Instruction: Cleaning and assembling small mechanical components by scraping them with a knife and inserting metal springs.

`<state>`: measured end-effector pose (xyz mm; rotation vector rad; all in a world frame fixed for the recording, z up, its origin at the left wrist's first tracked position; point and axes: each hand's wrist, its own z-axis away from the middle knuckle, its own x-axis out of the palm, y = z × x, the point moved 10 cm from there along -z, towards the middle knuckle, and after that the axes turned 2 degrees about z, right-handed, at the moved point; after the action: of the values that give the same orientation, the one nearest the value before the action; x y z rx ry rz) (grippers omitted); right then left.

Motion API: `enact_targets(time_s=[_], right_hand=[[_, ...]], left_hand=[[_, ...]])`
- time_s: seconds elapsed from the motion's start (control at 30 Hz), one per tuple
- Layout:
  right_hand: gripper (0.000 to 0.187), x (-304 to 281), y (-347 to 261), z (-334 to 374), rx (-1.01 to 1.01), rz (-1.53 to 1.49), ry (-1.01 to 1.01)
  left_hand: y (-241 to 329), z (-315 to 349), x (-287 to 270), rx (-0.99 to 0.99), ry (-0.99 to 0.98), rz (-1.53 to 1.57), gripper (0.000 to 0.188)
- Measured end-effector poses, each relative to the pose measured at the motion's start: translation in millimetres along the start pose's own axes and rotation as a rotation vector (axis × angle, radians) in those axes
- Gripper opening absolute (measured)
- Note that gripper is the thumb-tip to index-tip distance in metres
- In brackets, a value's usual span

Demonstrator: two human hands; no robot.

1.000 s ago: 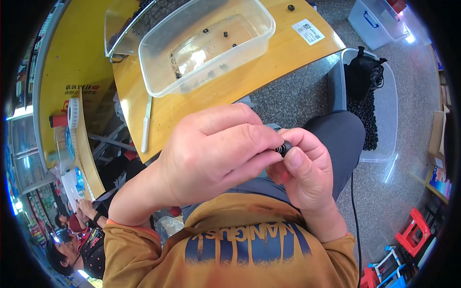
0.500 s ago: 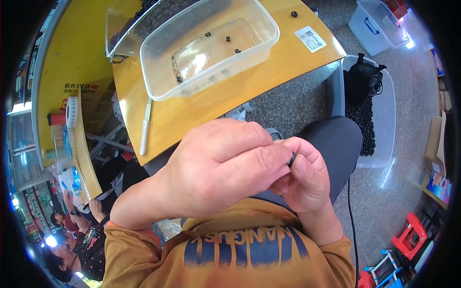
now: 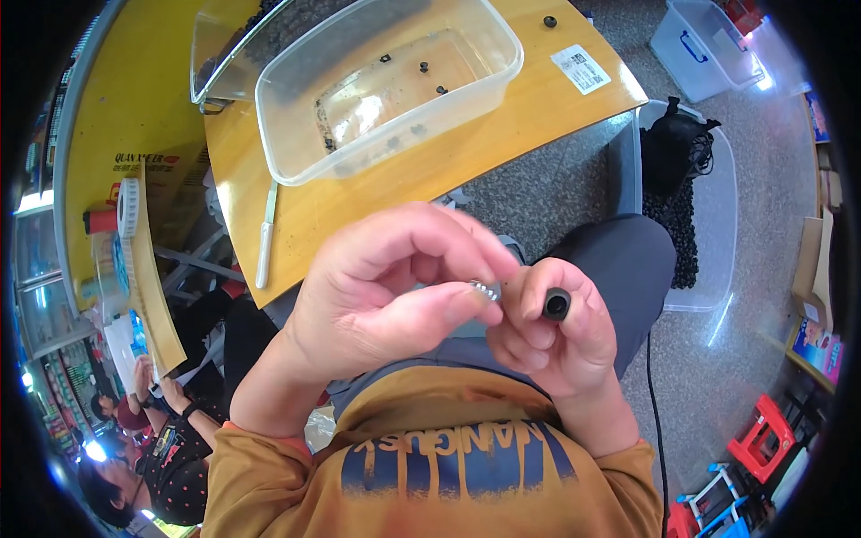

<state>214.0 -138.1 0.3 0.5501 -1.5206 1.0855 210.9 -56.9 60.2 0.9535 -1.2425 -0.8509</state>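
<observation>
left hand [image 3: 386, 305]: pinches small silvery part [image 3: 485, 289] between thumb and fingertips | right hand [image 3: 552, 327]: closed around short black tube [image 3: 556, 305], open end facing up | silvery part just left of the tube, close to touching | both held below the bench [image 3: 377, 193] edge, where a clear plastic tub [image 3: 386, 85] holds a few dark bits

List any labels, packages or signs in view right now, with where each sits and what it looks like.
Sticker label: flat on the wooden table's far right corner, white rectangle with small dark print.
Cardboard box: left of the table, yellow-brown with dark lettering.
Colourful package: on the floor at the far right edge, blue and pink.
No screens visible.
</observation>
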Motion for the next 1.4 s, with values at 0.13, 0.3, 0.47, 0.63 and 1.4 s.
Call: enact_targets(time_s=[0.13, 0.3, 0.47, 0.63, 1.4], right_hand=[[0.027, 6.8, 1.2, -0.7, 0.006, -0.026, -0.088], [0.032, 6.9, 6.3, 2.2, 0.056, -0.089, -0.115], [0.029, -2.8, 5.6, 0.7, 0.045, 0.009, -0.022], [0.027, -12.2, 6.4, 1.1, 0.048, 0.053, 0.038], [0.023, -16.0, 0.6, 10.7, 0.069, 0.276, 0.174]], left_hand=[[-15.7, 11.0, -2.1, -0.152, -0.016, 0.082, 0.011], [-16.8, 11.9, -3.9, -0.086, 0.037, 0.038, 0.016], [-6.4, 7.6, 2.3, 0.029, -0.042, -0.178, 0.014], [-5.6, 8.0, -1.3, 0.013, -0.039, -0.296, 0.012], [28.3, 13.1, 32.3, 0.428, -0.035, -1.038, 0.018]])
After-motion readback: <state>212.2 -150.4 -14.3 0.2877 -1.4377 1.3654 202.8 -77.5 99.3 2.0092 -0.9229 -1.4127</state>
